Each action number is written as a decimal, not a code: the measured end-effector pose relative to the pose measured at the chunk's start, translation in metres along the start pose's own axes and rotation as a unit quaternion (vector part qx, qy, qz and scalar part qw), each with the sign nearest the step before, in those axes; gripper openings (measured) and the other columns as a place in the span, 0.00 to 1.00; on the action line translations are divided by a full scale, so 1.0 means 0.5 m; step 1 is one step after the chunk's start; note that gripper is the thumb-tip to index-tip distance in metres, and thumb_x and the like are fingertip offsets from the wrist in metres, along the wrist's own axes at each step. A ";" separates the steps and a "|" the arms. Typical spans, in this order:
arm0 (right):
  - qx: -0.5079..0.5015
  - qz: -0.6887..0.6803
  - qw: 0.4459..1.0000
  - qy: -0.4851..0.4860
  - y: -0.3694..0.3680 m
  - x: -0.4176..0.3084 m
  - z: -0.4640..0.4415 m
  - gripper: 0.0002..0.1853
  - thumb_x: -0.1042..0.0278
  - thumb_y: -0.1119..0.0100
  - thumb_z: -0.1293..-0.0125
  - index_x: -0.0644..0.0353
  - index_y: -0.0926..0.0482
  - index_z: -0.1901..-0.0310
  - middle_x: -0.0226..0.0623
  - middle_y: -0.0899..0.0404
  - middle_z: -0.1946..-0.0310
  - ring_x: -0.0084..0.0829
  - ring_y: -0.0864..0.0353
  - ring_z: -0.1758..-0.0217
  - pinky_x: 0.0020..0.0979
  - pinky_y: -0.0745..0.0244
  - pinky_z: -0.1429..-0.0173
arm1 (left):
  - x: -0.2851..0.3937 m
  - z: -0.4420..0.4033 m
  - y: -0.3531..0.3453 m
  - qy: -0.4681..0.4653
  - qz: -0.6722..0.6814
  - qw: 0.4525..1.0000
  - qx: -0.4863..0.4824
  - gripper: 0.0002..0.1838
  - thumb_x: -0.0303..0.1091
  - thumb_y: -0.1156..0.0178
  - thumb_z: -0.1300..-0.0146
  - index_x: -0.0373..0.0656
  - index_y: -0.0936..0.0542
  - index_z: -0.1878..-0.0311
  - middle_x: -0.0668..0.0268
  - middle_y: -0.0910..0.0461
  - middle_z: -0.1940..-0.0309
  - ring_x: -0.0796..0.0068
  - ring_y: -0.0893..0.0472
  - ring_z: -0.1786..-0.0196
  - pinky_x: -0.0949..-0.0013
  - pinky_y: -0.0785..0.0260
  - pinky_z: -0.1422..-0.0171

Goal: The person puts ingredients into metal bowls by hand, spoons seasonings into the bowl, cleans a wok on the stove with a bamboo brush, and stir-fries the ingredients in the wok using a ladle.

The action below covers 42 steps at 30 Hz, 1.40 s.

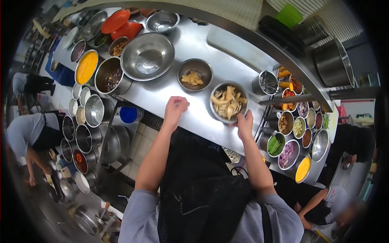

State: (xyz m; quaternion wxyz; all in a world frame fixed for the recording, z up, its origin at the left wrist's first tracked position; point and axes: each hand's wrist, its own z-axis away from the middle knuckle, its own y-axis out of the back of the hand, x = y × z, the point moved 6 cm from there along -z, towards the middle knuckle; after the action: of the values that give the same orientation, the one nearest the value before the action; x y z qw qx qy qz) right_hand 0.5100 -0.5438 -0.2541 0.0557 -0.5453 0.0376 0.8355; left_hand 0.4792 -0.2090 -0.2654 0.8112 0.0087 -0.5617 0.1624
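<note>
My right hand [244, 121] grips the near right rim of a metal bowl [215, 112] holding pale sliced pieces [228, 102] that look like mushrooms. Over the steel counter [194, 121], my left hand [176, 107] has its fingers curled together; whether anything small is between them cannot be made out. Beyond it, between the two hands, stands a smaller metal bowl [195, 65] with some tan pieces [193, 78] at its bottom. A large, wide metal bowl [148, 56] sits to the left of that one, touching neither hand.
Left are pots of yellow liquid [86, 68] and dark sauce [111, 79]. Right are containers of chopped green vegetable [274, 144] and purple onion [289, 154]. A metal shelf edge [243, 32] arches overhead. Co-workers stand at far left [30, 129] and lower right [320, 206].
</note>
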 end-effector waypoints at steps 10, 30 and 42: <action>-0.337 0.134 0.932 0.033 -0.355 0.116 0.258 0.25 0.77 0.48 0.29 0.69 0.36 0.31 0.48 0.17 0.53 0.30 0.14 0.67 0.29 0.17 0.72 | -0.117 0.387 0.231 0.058 0.120 0.988 0.078 0.28 0.40 0.27 0.32 0.39 0.29 0.38 0.62 0.21 0.43 0.72 0.18 0.44 0.63 0.19 0.44; -0.852 0.325 0.409 0.012 -0.813 0.380 1.079 0.11 0.63 0.36 0.23 0.63 0.20 0.54 0.31 0.17 0.63 0.21 0.16 0.66 0.25 0.20 0.62 | -0.331 1.489 0.305 -0.156 0.248 0.617 0.731 0.17 0.23 0.38 0.33 0.35 0.28 0.43 0.62 0.21 0.57 0.75 0.17 0.62 0.69 0.19 0.64; -0.899 0.322 -0.147 0.257 -0.714 0.670 1.614 0.06 0.77 0.40 0.29 0.68 0.21 0.54 0.45 0.17 0.69 0.36 0.14 0.73 0.36 0.17 0.61 | -0.443 1.622 -0.034 -0.165 0.379 0.161 0.896 0.24 0.28 0.36 0.31 0.41 0.29 0.34 0.66 0.19 0.49 0.75 0.17 0.53 0.69 0.18 0.59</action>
State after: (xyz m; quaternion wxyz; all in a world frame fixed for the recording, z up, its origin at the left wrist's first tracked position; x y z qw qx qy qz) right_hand -0.3080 -0.0731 -0.2369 0.7776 0.1721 0.5667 0.2113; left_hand -0.3232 -0.4408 -0.1659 -0.0314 0.5420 -0.0821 0.8358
